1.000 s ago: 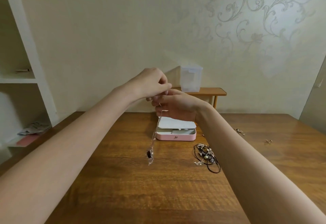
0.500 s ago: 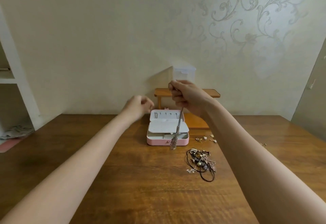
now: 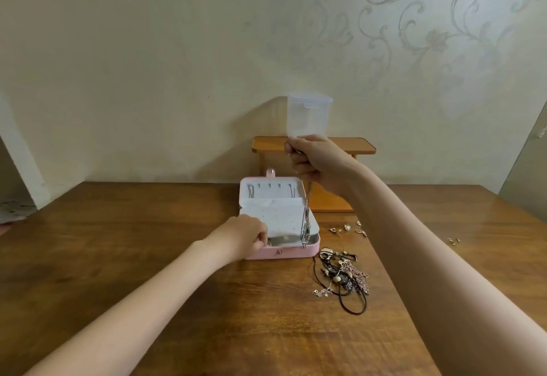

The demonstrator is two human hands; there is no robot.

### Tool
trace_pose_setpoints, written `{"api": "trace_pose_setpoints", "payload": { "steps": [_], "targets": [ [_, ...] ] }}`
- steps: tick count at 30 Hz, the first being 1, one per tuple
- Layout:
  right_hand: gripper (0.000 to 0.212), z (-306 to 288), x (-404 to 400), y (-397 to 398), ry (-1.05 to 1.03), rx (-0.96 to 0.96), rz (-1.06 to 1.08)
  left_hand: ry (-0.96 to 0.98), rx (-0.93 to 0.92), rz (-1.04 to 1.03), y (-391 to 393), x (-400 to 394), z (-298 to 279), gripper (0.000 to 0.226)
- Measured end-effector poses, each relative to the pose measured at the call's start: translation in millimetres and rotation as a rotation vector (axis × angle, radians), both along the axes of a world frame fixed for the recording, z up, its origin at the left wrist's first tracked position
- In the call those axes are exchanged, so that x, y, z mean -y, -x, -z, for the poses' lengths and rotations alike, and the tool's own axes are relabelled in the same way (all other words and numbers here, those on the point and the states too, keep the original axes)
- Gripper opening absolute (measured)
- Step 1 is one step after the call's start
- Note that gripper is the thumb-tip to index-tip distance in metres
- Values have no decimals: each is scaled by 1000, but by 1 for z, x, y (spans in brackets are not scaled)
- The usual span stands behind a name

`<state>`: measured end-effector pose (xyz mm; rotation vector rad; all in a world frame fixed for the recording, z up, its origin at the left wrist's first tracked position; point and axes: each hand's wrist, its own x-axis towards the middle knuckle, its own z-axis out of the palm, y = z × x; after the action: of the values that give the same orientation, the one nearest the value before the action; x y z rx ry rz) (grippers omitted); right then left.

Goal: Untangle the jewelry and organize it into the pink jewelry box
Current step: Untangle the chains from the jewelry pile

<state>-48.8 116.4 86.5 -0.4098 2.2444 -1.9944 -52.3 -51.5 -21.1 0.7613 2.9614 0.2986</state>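
Pink rectangular jewelry box [image 3: 284, 252], lid open, standing on the brown wooden tabletop [image 3: 148, 257] near its far edge. The raised lid carries a row of small hooks; thin chains appear to hang from 2 of them. A white perforated insert panel [image 3: 284, 221] covers most of the lower tray. The left hand [image 3: 245, 239] rests at the box's front left corner, fingers curled on the edge of this panel or the tray beneath; which of the 2 cannot be told. The right hand [image 3: 313, 162] is raised above the box, fingers clamped on the upper end of a thin silver chain necklace [image 3: 305, 221], which hangs straight down with its lower end over the right side of the tray. The 2 hands are well apart.

Just right of the box lies a tangled heap of black cords, rose-gold chains and beads [image 3: 343, 278]. Beyond it, several small loose earrings [image 3: 346, 229] lie scattered. Behind the box stands a small orange wooden shelf [image 3: 313, 144] bearing a clear plastic container [image 3: 309, 115].

Progress, as judged: 1 necklace is freed and about to be stored; the heap and the earrings remain, so most of the task is left.
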Motion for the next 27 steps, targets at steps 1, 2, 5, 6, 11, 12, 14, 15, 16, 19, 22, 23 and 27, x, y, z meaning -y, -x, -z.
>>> {"api": "trace_pose_setpoints", "payload": {
  "steps": [1,2,5,6,11,12,14,15,16,19,22,23,27],
  "targets": [
    [33,-1,3,1,11,3,-2,27,24,5,-7,0,-2,19],
    [33,-3,6,1,21,4,-6,48,54,8,-15,0,-5,21],
    [32,-15,18,0,52,-26,-5,108,148,43,-40,4,-14,23],
    [32,-21,21,-2,71,-39,-4,121,180,62,-49,5,-17,23],
    [34,-45,39,-9,185,-75,-46,-14,431,163,-84,7,-38,19],
    [33,-45,41,-10,181,-73,-51,-107,471,140,-86,9,-45,18],
    [33,-40,44,-11,159,-72,-58,-340,418,29,-77,15,-55,19],
    [33,-36,45,-11,150,-72,-61,-448,331,-64,-66,22,-55,21],
    [33,-32,46,-11,143,-71,-65,-520,232,-180,-53,29,-51,21],
    [31,-24,48,-9,134,-64,-70,-513,131,-493,-20,46,-23,18],
    [31,-19,50,-7,113,-61,-68,-642,355,-567,-6,40,5,39],
    [31,-18,50,-7,109,-61,-67,-687,362,-576,-3,35,9,38],
    [31,-16,50,-4,114,-77,-65,-897,442,-655,9,29,14,34]
  ]
}}
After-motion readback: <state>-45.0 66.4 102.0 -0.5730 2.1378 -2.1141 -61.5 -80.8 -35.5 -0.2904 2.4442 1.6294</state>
